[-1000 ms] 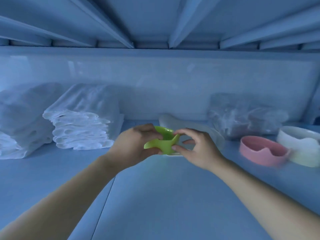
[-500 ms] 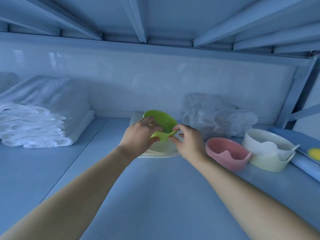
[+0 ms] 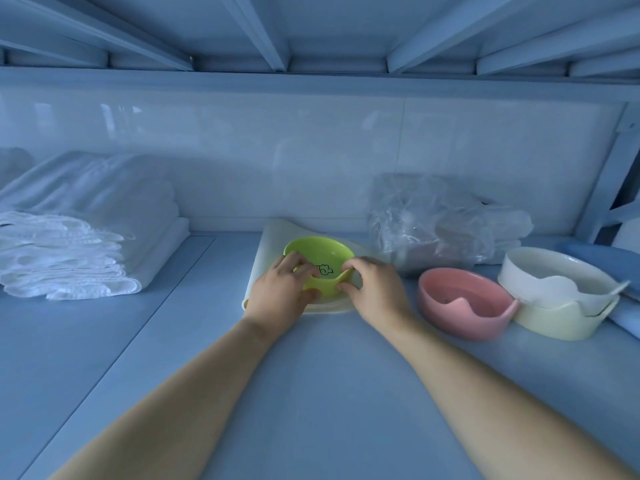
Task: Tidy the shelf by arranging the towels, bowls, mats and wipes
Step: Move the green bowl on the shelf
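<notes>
Open shelf between towels and pink bowl.

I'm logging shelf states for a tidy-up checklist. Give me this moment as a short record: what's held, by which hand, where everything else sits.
held: lime-green plastic bowl
hands: left hand and right hand both grip its near rim
under it: pale flat mat on the blue shelf
right of it: pink bowl, then white bowl nested in cream bowl
back right: clear plastic-wrapped pack
left: stack of folded white towels
</notes>
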A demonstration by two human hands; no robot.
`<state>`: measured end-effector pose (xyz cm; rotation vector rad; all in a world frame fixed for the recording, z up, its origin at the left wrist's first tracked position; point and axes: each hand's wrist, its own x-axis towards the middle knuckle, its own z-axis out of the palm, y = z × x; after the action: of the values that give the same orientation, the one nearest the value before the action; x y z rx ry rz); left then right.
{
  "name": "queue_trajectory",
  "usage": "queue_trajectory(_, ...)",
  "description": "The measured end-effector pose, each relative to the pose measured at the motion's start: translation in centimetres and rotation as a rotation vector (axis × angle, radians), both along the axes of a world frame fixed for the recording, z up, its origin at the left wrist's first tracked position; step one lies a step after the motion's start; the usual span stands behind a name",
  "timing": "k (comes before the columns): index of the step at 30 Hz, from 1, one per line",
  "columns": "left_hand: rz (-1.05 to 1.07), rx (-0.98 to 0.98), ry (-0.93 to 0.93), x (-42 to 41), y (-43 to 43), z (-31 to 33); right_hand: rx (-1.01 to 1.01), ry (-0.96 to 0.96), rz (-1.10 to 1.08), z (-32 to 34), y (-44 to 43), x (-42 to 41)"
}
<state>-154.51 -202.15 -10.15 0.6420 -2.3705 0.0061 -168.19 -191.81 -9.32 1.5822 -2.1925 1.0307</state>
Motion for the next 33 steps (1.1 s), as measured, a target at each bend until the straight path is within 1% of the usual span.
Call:
queue_trajectory(7, -0.154, -0.127, 0.115, -0.1, 0.3, -0.2, 0.094, 0.12, 0.1, 1.5, 2.4, -0.7)
queue_trajectory(12, -0.279, -0.238, 0.219, -0.9, 2.4, 1.5, -0.017, 0.141, 0.116, 3.7, 6.2, -1.6)
queue_trajectory(17, -0.402, -0.326, 0.279, -2.2, 5.5, 2.9, -0.069, 0.132, 0.116, 5.0, 10.6, -2.5)
queue_trajectory(21, -0.435, -0.318, 0.291, -4.3, 7.7, 4.2, -0.114, 0.139, 0.097, 6.2, 13.4, -4.1)
queue_trajectory(27, -0.451, -0.333, 0.194, -8.6, 10.1, 5.5, -0.149, 0.039, 0.055, 6.2, 15.7, -8.0)
queue_trajectory(31, -0.451, -0.294, 0.233, -10.9, 11.9, 4.8, -0.172, -0.008, 0.019, 5.9, 17.2, -9.7)
queue_trajectory(33, -0.452, -0.284, 0.258, -11.6, 12.3, 4.1, -0.167, 0.011, 0.002, 5.6, 17.6, -10.1)
